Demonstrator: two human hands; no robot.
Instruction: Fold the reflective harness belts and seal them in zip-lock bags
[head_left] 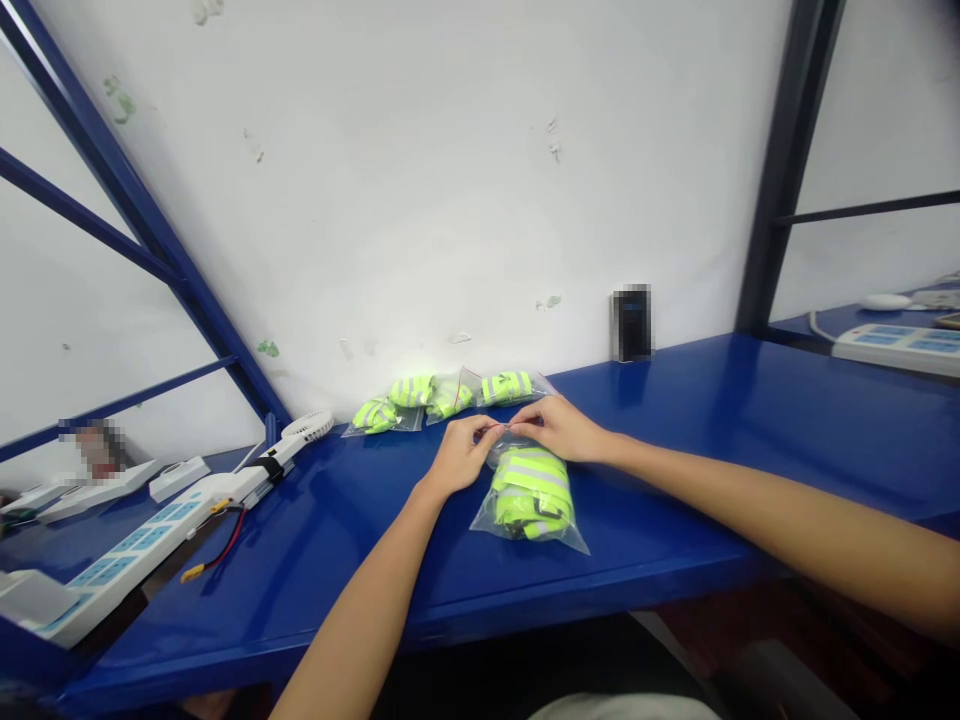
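A clear zip bag (486,514) lies near the front edge of the blue table, its top towards the wall. Inside it is a rolled neon-yellow reflective vest or strap bundle (534,490) with silver-grey bands. My left hand (466,450) pinches the bag's top edge between thumb and fingers. Close beside it, my right hand (556,428) pinches the same edge, the fingertips of both hands almost meeting. The pinched strip of the bag is mostly hidden by my fingers.
Several bagged neon-yellow bundles (412,390) lie along the white wall. A dark box-like object (632,325), blurred, stands at the back right. On the left are a white power strip (135,553), a small white fan (307,427) and a red-black cable with yellow connectors (229,545).
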